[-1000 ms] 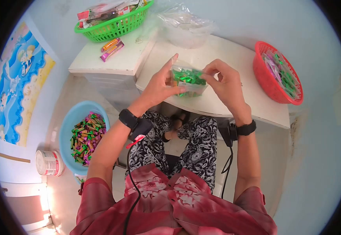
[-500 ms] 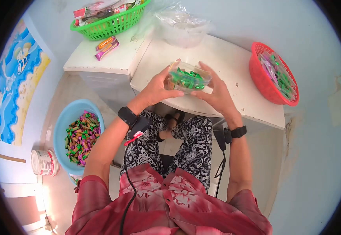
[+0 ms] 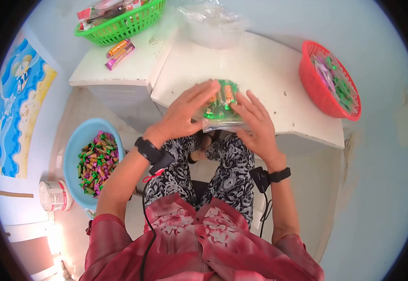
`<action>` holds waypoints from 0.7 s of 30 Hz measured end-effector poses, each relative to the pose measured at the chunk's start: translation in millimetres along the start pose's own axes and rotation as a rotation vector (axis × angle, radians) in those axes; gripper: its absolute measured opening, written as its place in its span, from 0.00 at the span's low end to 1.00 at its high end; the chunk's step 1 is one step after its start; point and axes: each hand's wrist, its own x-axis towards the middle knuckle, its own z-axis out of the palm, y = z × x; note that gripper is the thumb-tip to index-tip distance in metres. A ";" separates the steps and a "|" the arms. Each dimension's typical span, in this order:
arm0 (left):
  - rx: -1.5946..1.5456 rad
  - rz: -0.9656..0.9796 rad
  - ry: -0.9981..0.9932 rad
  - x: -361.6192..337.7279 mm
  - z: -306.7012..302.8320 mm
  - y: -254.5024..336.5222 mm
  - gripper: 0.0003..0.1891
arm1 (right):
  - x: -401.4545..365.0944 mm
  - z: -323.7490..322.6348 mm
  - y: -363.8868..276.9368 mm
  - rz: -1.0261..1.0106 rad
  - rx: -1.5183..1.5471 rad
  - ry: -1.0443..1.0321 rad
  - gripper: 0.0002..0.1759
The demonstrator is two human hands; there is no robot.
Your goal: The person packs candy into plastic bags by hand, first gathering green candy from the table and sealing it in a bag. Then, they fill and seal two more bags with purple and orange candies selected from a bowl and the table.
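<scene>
A clear plastic bag (image 3: 221,123) of green-wrapped candies (image 3: 228,93) lies at the front edge of the white table, its clear end toward me. My left hand (image 3: 185,111) rests along the bag's left side, fingers stretched out and the fingertips over its upper left part. On the right side, my right hand (image 3: 256,122) is spread with its fingertips at the bag's edge. Neither hand is closed round the bag. Both wrists wear black straps with small devices and cables.
A blue basin (image 3: 71,161) of loose candies stands low at the left beside a white tub (image 3: 54,195). The white table (image 3: 255,61) holds a red basket (image 3: 310,89) and a plastic-covered container (image 3: 213,35). A green basket (image 3: 124,29) and two candies (image 3: 119,55) occupy the left cabinet.
The bag was held upright between both hands; now it lies flatter, nearer the table's front edge. Both hands have come closer to me and their fingers have straightened.
</scene>
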 end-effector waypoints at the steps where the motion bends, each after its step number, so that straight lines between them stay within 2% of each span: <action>1: 0.003 -0.011 -0.029 -4.7 -1.9 2.9 0.47 | -3.3 -6.2 -6.3 0.026 0.018 -0.003 0.34; 4: -0.010 -0.044 -0.073 -6.5 -18.1 13.6 0.46 | -6.1 -18.6 -14.6 0.033 0.163 -0.034 0.34; 7: -0.079 -0.092 -0.086 -12.0 -25.2 23.7 0.45 | -6.5 -19.8 -7.4 0.130 0.318 0.097 0.32; 9: -0.063 -0.064 -0.082 -11.5 -25.8 26.3 0.46 | -1.0 -17.7 -4.3 0.126 0.283 0.100 0.29; 12: 0.160 -0.011 -0.131 5.3 -13.7 36.1 0.52 | 16.2 -6.7 -3.7 0.093 0.212 0.081 0.27; 15: 0.106 -0.075 -0.046 4.8 -1.7 27.6 0.56 | 35.5 -0.2 1.8 0.111 0.252 0.088 0.27; 17: 0.094 -0.090 -0.006 3.9 3.4 21.9 0.52 | 44.3 2.2 10.7 0.187 0.353 0.083 0.26; 20: 0.167 -0.084 -0.010 0.9 10.0 2.4 0.46 | 51.2 11.8 28.8 0.122 0.202 -0.164 0.26; 21: 0.205 -0.076 -0.022 2.0 9.5 -0.6 0.45 | 51.3 10.4 27.3 0.119 0.153 -0.174 0.25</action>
